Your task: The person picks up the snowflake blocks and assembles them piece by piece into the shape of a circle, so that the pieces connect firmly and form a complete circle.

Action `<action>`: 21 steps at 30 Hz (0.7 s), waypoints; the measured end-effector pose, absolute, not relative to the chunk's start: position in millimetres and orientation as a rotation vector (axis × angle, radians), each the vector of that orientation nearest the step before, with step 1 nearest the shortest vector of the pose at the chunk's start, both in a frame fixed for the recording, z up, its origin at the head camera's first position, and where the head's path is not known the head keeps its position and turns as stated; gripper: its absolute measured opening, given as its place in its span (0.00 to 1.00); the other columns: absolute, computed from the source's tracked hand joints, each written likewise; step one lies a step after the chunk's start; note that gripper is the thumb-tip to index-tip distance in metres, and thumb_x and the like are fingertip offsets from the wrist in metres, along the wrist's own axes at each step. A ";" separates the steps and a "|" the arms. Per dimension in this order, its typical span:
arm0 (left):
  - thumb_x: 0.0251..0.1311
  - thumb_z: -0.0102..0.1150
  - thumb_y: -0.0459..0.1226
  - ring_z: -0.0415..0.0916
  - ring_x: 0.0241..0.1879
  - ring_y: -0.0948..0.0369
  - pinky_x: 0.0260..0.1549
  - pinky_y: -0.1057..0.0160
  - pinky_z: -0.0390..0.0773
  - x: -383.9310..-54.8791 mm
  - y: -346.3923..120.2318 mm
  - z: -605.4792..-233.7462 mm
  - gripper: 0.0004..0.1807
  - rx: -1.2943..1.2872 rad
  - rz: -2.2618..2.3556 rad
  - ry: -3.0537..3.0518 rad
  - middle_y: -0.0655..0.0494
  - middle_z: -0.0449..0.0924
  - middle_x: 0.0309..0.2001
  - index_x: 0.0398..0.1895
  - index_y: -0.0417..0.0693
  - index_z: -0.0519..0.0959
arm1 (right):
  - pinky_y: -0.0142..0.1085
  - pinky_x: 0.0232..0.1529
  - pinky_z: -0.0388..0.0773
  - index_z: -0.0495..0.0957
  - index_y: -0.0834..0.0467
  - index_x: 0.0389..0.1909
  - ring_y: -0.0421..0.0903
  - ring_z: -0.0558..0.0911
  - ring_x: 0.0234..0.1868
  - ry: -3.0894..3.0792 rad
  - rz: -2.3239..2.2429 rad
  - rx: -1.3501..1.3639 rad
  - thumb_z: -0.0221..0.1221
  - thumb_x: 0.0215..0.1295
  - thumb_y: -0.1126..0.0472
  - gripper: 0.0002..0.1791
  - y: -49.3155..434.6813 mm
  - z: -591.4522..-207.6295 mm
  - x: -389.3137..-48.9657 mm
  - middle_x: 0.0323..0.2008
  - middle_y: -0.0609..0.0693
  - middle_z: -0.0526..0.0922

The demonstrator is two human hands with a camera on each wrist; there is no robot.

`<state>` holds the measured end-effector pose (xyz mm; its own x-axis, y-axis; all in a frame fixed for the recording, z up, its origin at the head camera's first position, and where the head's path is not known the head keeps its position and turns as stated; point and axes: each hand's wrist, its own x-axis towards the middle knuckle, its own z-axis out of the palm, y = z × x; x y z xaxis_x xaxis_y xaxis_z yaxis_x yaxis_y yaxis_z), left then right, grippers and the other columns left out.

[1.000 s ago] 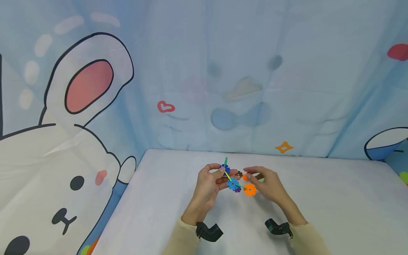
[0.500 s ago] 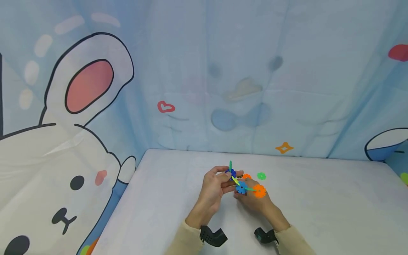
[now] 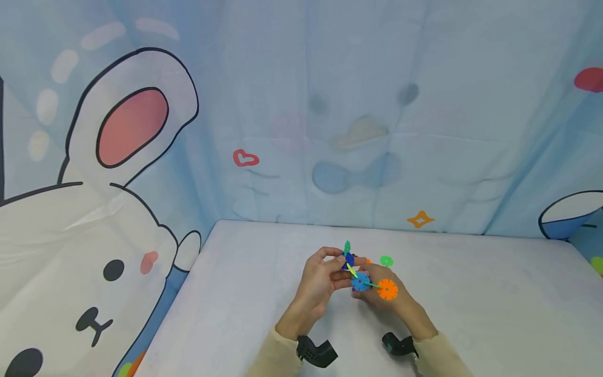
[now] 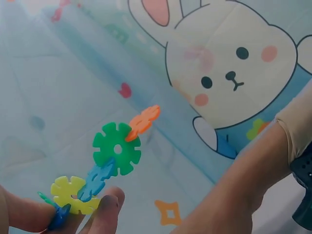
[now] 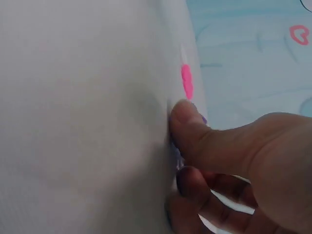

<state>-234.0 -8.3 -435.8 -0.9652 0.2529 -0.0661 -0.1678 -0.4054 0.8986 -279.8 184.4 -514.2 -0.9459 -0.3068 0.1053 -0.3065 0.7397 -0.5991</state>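
Note:
My left hand pinches one end of a chain of flower-shaped plastic discs near a dark blue disc. From there the chain runs through a yellow disc, a light blue disc and a green disc to an orange disc. Another green disc sticks up from the dark blue one. Under the chain, close to the tabletop, my right hand pinches a purple disc between thumb and fingers. Most of that disc is hidden.
A loose green disc lies on the white table beyond the right hand. A loose orange disc shows partly behind the fingers. In the right wrist view a pink disc stands edge-on. A printed curtain backs the table.
My right hand has moved left and nearer, from the loose orange and green discs to the purple one. The left hand has shifted slightly right and nearer with the chain.

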 end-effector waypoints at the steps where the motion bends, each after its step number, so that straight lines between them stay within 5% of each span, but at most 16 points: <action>1: 0.79 0.51 0.33 0.90 0.34 0.60 0.41 0.62 0.91 -234.0 -8.3 -435.9 0.05 0.113 2.436 1.557 0.36 0.89 0.52 0.50 0.41 0.72 | 0.31 0.31 0.74 0.81 0.61 0.41 0.41 0.74 0.28 2.923 -1.036 -0.541 0.76 0.60 0.63 0.14 186.4 -512.3 -280.4 0.26 0.44 0.78; 6: 0.78 0.56 0.36 0.89 0.33 0.61 0.38 0.66 0.90 -232.9 -8.2 -435.9 0.08 0.078 2.402 1.634 0.39 0.90 0.45 0.50 0.39 0.76 | 0.30 0.30 0.85 0.83 0.64 0.48 0.40 0.82 0.29 2.879 -1.314 -0.509 0.66 0.68 0.72 0.10 196.1 -491.2 -278.2 0.34 0.52 0.86; 11: 0.79 0.55 0.37 0.93 0.42 0.50 0.46 0.59 0.90 -231.4 -4.6 -434.6 0.09 0.120 2.352 1.635 0.39 0.91 0.46 0.50 0.39 0.75 | 0.32 0.38 0.90 0.83 0.65 0.54 0.42 0.90 0.34 2.734 -1.807 -0.382 0.64 0.76 0.64 0.12 204.0 -455.9 -265.2 0.38 0.59 0.88; 21: 0.79 0.55 0.38 0.91 0.47 0.46 0.50 0.57 0.89 -226.7 2.3 -434.0 0.09 0.194 2.311 1.642 0.39 0.90 0.49 0.49 0.40 0.73 | 0.29 0.37 0.88 0.83 0.72 0.54 0.41 0.87 0.29 2.631 -2.140 -0.353 0.64 0.76 0.60 0.17 205.5 -424.5 -249.9 0.30 0.40 0.87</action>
